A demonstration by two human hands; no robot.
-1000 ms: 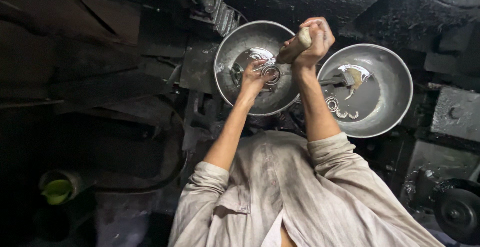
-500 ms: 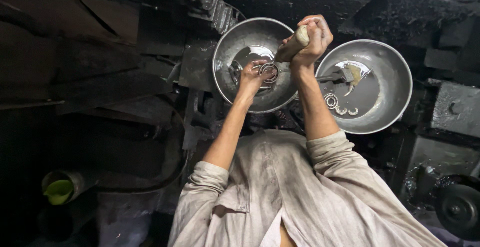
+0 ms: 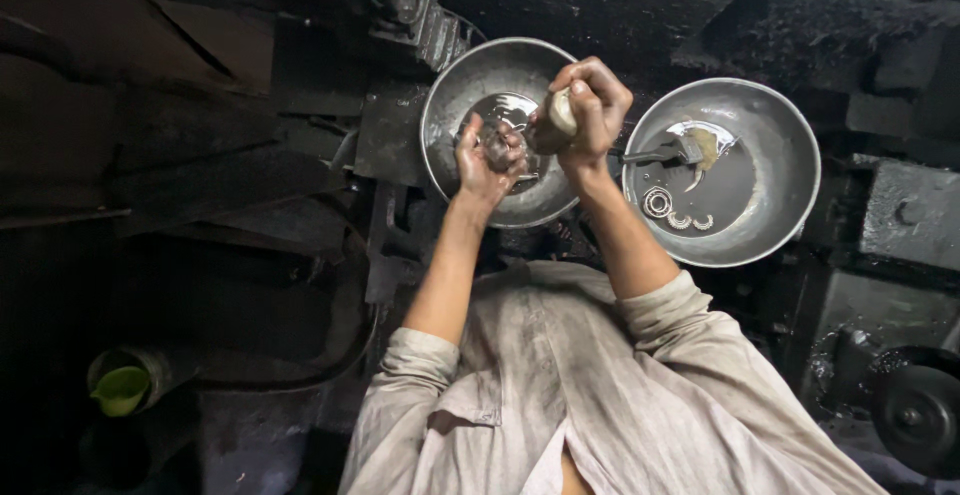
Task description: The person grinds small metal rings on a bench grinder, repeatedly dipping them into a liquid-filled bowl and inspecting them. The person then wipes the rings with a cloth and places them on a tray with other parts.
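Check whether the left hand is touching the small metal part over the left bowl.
Touching: the head view shows the left hand cupping the small metal part, fingers curled round it.

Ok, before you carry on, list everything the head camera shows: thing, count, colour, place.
metal bowl: one, grey, centre, under both hands.
second metal bowl: one, grey, right of the first, holding dark liquid.
bearing rings: about three, silver, in the right bowl's liquid.
brush: one, dark, lying in the right bowl.
green cup: one, lower left, in shadow.
round wheel: one, black, lower right.
machine parts: several, black, greasy, above the bowls.
small metal part: one, silver, in the left hand.
pale wooden handle: one, gripped by the right hand.
left hand; right hand; grey-white shirt.
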